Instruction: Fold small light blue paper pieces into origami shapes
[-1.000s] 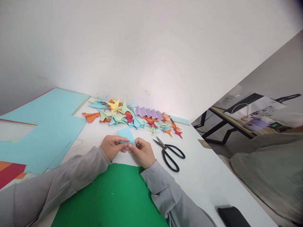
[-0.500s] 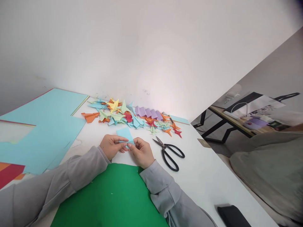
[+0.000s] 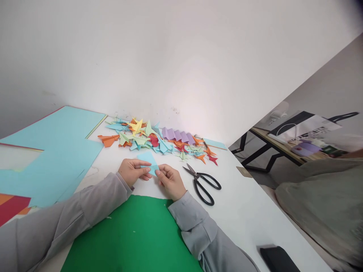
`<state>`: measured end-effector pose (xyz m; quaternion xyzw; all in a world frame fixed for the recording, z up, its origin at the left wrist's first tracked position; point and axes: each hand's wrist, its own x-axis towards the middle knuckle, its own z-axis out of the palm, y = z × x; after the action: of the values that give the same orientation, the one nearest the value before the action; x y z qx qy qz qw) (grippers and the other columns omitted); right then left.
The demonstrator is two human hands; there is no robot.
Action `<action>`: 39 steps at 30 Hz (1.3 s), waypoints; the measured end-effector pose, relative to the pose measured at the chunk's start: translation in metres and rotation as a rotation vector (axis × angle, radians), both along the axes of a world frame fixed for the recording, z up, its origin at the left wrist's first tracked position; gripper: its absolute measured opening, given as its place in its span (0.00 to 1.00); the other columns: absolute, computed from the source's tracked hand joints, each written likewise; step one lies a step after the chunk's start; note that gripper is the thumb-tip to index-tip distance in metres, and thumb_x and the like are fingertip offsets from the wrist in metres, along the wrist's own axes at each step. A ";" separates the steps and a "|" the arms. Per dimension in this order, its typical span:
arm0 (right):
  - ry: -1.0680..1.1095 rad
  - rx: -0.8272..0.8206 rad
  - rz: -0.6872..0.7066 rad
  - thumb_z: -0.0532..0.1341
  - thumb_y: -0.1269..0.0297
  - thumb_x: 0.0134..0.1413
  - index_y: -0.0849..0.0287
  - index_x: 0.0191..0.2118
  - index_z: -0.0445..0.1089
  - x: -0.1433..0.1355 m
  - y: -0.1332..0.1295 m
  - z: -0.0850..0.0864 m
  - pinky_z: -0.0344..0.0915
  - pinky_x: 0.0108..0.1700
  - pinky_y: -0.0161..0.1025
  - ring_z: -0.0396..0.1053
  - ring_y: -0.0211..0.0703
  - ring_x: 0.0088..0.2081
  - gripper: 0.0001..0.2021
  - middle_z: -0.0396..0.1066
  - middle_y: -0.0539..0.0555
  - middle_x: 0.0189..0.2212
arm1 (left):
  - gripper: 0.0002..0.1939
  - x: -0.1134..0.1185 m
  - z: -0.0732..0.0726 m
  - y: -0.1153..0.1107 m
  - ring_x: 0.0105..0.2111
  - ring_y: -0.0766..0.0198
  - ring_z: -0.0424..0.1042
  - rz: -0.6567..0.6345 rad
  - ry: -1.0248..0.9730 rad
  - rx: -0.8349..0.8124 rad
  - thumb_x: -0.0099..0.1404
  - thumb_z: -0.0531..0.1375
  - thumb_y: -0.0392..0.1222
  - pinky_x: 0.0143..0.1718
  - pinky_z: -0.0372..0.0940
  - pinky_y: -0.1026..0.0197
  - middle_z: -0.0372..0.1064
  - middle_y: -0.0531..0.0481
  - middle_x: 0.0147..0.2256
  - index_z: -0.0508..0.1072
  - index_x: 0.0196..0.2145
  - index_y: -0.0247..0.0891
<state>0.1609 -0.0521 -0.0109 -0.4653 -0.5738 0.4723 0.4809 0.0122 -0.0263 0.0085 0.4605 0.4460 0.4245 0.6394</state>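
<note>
Between my two hands is a small piece of light blue paper point(image 3: 148, 158), held up just above the white table. The fingers of my left hand point(image 3: 132, 172) pinch its left side. On the lower right corner, the thumb and fingers of my right hand point(image 3: 171, 181) grip it. Part of the paper is hidden behind my fingers. Black-handled scissors point(image 3: 202, 183) lie to the right of my right hand with their blades a little apart. Beyond my hands is a heap of folded paper shapes point(image 3: 138, 138) in several colours. A green sheet point(image 3: 133, 234) lies below my wrists.
Large light blue sheets point(image 3: 65, 151) cover the left of the table, with red and orange paper point(image 3: 14, 207) near the front. A pleated purple paper point(image 3: 177, 135) rests by the wall. A black flat object point(image 3: 279, 258) lies at the front right.
The light blue paper has tilted and shifted slightly left. My fingers have moved a little apart on it, my left hand drawing back to the left.
</note>
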 end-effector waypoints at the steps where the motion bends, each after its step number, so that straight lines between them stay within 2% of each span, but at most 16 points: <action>1: 0.010 -0.006 0.000 0.60 0.49 0.42 0.59 0.30 0.65 0.000 0.000 0.000 0.47 0.17 0.31 0.52 0.31 0.14 0.17 0.57 0.43 0.12 | 0.16 0.000 0.000 0.000 0.16 0.64 0.71 -0.003 -0.001 -0.004 0.40 0.68 0.35 0.21 0.69 0.64 0.70 0.48 0.14 0.75 0.30 0.26; 7: 0.092 -0.047 -0.066 0.58 0.49 0.44 0.60 0.27 0.66 0.001 -0.001 0.000 0.42 0.17 0.31 0.44 0.29 0.12 0.16 0.49 0.40 0.07 | 0.18 -0.003 -0.004 0.003 0.16 0.66 0.70 -0.004 -0.017 0.002 0.42 0.67 0.37 0.20 0.68 0.65 0.71 0.48 0.15 0.74 0.33 0.26; 14: 0.056 -0.022 -0.142 0.52 0.47 0.50 0.61 0.29 0.66 0.002 -0.001 -0.001 0.45 0.17 0.31 0.48 0.30 0.11 0.20 0.52 0.41 0.07 | 0.17 -0.004 -0.004 0.004 0.15 0.66 0.69 0.000 -0.022 -0.002 0.42 0.67 0.36 0.19 0.68 0.66 0.70 0.48 0.15 0.73 0.32 0.26; 17: 0.034 -0.034 -0.083 0.57 0.48 0.46 0.60 0.27 0.65 0.000 -0.002 0.000 0.50 0.17 0.31 0.52 0.31 0.12 0.18 0.58 0.43 0.09 | 0.17 -0.003 -0.003 0.003 0.15 0.66 0.70 -0.020 -0.019 0.017 0.42 0.67 0.37 0.19 0.68 0.65 0.70 0.49 0.15 0.73 0.32 0.27; 22: 0.091 -0.040 0.043 0.64 0.54 0.38 0.59 0.28 0.65 -0.004 -0.003 0.002 0.58 0.21 0.32 0.62 0.33 0.19 0.15 0.67 0.48 0.18 | 0.14 -0.002 -0.001 0.000 0.14 0.67 0.68 -0.073 0.014 0.060 0.42 0.66 0.36 0.16 0.66 0.66 0.69 0.50 0.13 0.74 0.29 0.27; 26: 0.104 -0.033 0.066 0.65 0.56 0.38 0.59 0.27 0.65 -0.003 -0.003 0.002 0.60 0.22 0.33 0.63 0.34 0.19 0.13 0.67 0.48 0.18 | 0.13 -0.002 0.000 -0.002 0.11 0.68 0.65 -0.107 0.062 0.088 0.43 0.65 0.37 0.14 0.64 0.66 0.67 0.51 0.12 0.74 0.29 0.28; 35: 0.142 -0.007 0.066 0.65 0.57 0.38 0.60 0.27 0.65 0.000 -0.001 0.000 0.60 0.21 0.32 0.63 0.33 0.19 0.13 0.67 0.47 0.17 | 0.15 0.002 -0.001 -0.006 0.13 0.68 0.66 -0.102 0.061 0.126 0.43 0.63 0.32 0.15 0.64 0.67 0.67 0.54 0.12 0.72 0.32 0.28; 39: 0.134 -0.020 0.071 0.65 0.55 0.38 0.59 0.26 0.64 -0.001 -0.001 0.001 0.60 0.21 0.32 0.63 0.34 0.19 0.14 0.67 0.47 0.17 | 0.19 0.002 -0.002 -0.005 0.14 0.67 0.67 -0.105 0.057 0.144 0.42 0.64 0.33 0.15 0.64 0.67 0.67 0.54 0.13 0.72 0.35 0.28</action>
<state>0.1598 -0.0532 -0.0103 -0.4167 -0.5519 0.5248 0.4964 0.0144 -0.0316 0.0066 0.5399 0.4077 0.4081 0.6129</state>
